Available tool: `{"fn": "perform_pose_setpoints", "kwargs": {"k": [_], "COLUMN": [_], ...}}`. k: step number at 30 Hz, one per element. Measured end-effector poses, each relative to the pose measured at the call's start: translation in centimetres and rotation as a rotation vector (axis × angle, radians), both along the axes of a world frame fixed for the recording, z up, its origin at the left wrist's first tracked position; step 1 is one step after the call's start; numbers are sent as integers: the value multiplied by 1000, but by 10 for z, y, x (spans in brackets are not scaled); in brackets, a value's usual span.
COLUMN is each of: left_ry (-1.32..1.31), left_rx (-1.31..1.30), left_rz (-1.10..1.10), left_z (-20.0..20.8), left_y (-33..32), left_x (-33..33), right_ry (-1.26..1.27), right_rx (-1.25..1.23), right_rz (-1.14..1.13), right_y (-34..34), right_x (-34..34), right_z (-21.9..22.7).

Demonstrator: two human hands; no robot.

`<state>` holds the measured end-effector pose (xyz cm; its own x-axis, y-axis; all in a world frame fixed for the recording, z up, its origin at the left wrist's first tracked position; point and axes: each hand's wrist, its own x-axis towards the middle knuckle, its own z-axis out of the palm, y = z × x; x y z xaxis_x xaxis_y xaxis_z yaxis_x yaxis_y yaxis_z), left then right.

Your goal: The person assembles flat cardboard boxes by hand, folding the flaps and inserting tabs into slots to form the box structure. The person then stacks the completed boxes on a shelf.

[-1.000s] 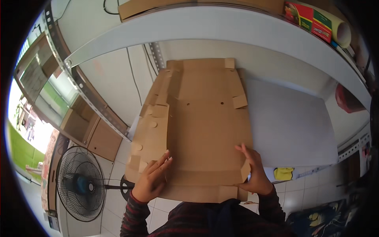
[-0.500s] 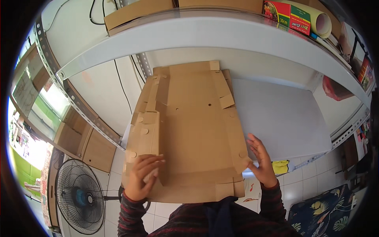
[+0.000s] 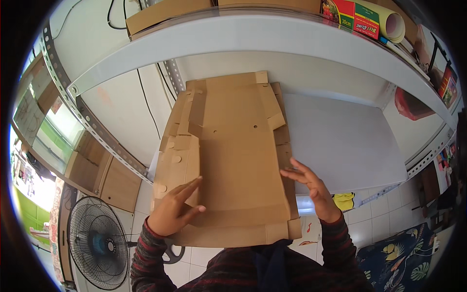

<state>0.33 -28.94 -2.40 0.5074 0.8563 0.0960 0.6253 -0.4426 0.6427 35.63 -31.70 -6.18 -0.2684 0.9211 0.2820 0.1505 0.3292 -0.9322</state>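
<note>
Cardboard sheet (image 3: 238,170): brown, creased and slotted, lying on the grey-white bench (image 3: 348,141), its near end overhanging the front edge towards your body.
Left flap (image 3: 182,168): lies along the left side of the sheet, its inner edge lifted along the crease.
Left hand (image 3: 175,207): over the near part of that flap; grip apart, thumb well clear of the fingers, nothing pinched. Whether it presses down, you cannot tell from this view.
Right hand (image 3: 314,190): fingertips at the sheet's right edge; grip apart, fingers spread, nothing clamped. Contact cannot be confirmed.
Weight and stiffness: judged light for its size; stiff across flat panels, yielding along creases.
Surface: judged dry, with fair friction; little slip expected under your bare fingers.
Weak points: narrow tabs and slotted corners, likely to tear or buckle if you pull them.
Recommended hold: flat fingers along a crease, both long sides, thumbs outside.
</note>
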Motion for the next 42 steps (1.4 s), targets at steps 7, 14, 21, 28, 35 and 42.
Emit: {"fn": "perform_pose_setpoints", "kwargs": {"k": [7, 14, 21, 28, 35, 42], "left_ry": [205, 228, 91, -115, 15, 241], "left_rx": [193, 391, 190, 48, 11, 446], "left_rz": [-127, -48, 206, 216, 164, -136], "left_z": [-13, -4, -18, -38, -37, -31], "left_y": [3, 8, 4, 18, 14, -10], "left_x": [19, 26, -12, -37, -73, -38], "right_ry": [-435, -470, -363, -255, -368, -326], "right_rx": [54, 99, 278, 132, 140, 150], "right_rz": [64, 4, -153, -289, -446, -593], "right_y": [14, 27, 53, 72, 95, 95], "right_x": [-14, -27, -15, 23, 37, 75], "right_z": [2, 21, 4, -33, -74, -86]}}
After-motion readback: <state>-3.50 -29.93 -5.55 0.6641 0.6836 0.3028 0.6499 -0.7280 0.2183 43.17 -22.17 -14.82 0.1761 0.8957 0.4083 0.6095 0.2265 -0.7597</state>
